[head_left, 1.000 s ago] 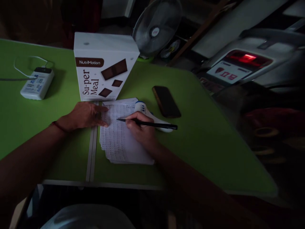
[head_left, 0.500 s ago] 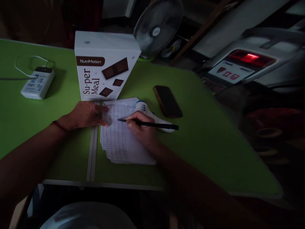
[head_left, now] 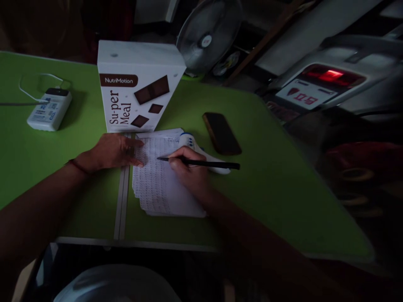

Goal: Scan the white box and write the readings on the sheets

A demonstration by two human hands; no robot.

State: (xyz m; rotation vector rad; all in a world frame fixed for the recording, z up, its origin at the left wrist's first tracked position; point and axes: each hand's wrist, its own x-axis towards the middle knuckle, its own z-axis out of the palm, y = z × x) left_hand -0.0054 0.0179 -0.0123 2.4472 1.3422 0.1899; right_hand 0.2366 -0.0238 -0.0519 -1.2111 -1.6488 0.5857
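Observation:
A black pen is pinched in my right hand, its tip at the written lines on a stack of paper sheets. Rows of small handwriting fill the left part of the top sheet, while its lower right is blank. My left hand lies at the sheet's left edge, thumb and fingers apart, with fingertips resting on the paper. Partly hidden behind my right hand is a white and blue handheld device, which looks like an infrared thermometer.
Behind the paper stands a white NutriMotion box. A dark phone lies to the right on the green table. At the left sits a white power bank with cables. A fan and an electric scooter-like vehicle's red light are beyond the table.
My right hand and the pen have shifted slightly to the right along the written line. The left hand stays in place on the paper.

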